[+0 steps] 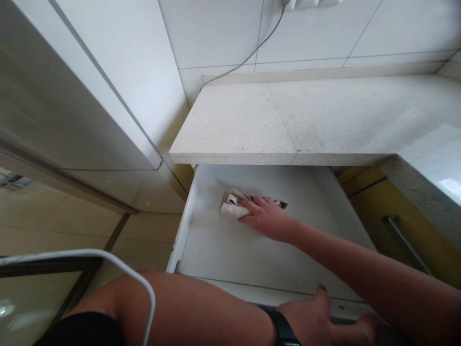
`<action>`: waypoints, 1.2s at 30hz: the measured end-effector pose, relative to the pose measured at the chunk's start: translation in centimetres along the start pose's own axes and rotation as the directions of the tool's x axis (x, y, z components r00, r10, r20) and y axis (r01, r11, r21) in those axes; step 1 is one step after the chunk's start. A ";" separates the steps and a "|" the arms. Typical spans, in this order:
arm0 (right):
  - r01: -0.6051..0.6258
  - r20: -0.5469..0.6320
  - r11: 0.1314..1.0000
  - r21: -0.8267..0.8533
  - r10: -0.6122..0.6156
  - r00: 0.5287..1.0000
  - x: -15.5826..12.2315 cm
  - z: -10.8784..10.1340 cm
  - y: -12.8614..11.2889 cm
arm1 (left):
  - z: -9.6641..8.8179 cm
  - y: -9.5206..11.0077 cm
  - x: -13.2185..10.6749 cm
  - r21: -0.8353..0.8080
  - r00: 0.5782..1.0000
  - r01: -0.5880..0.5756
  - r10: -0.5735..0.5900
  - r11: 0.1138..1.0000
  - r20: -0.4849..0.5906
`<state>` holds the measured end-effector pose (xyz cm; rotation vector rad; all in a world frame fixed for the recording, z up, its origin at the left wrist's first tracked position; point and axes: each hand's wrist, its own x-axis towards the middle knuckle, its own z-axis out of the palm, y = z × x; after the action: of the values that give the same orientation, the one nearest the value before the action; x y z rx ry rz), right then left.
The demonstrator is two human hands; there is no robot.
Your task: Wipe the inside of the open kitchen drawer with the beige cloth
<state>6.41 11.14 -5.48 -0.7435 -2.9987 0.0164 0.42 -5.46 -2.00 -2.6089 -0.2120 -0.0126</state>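
Note:
A white drawer (201, 202) stands pulled out under a pale stone countertop (288, 120). My right hand (266, 220) reaches into it from the right and presses a crumpled white cloth with dark marks (232, 204) against the drawer floor, its fingers curled over the cloth. At the bottom of the view, my left hand (324, 317) grips the drawer's front edge with the thumb up. A black watch (283, 327) is on that wrist. The fingers of my left hand are hidden behind the edge.
A white tiled wall with a grey cable (252, 50) rises behind the countertop. A tall white cabinet door (90, 96) stands to the left. A yellow cabinet front with a metal bar handle (403, 242) is at the right. A white cord (144, 283) crosses my left arm.

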 end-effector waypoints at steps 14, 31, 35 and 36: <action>0.077 -0.006 0.996 -0.033 -0.078 0.997 -0.1 -0.4 0.1 | -1.1 -1.2 -0.7 -0.202 0.997 -0.013 -0.002 0.979 -0.074; -0.546 0.061 0.828 0.126 0.543 0.837 -1.5 0.1 7.0 | 0.0 -0.5 -0.6 -0.222 0.979 0.027 -0.070 0.975 -0.191; -0.515 0.174 0.835 0.193 0.488 0.855 -1.4 -0.4 6.7 | 0.3 -0.6 -0.5 -0.228 0.965 0.024 -0.082 0.973 -0.250; -0.489 0.196 0.847 0.209 0.454 0.869 -1.5 -0.6 6.6 | 0.3 -0.6 -0.5 -0.225 0.966 0.008 -0.065 0.974 -0.249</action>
<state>10.82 16.27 -5.10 -1.4749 -2.7628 0.4797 -0.21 -4.88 -1.97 -2.7900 -0.1745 -0.4057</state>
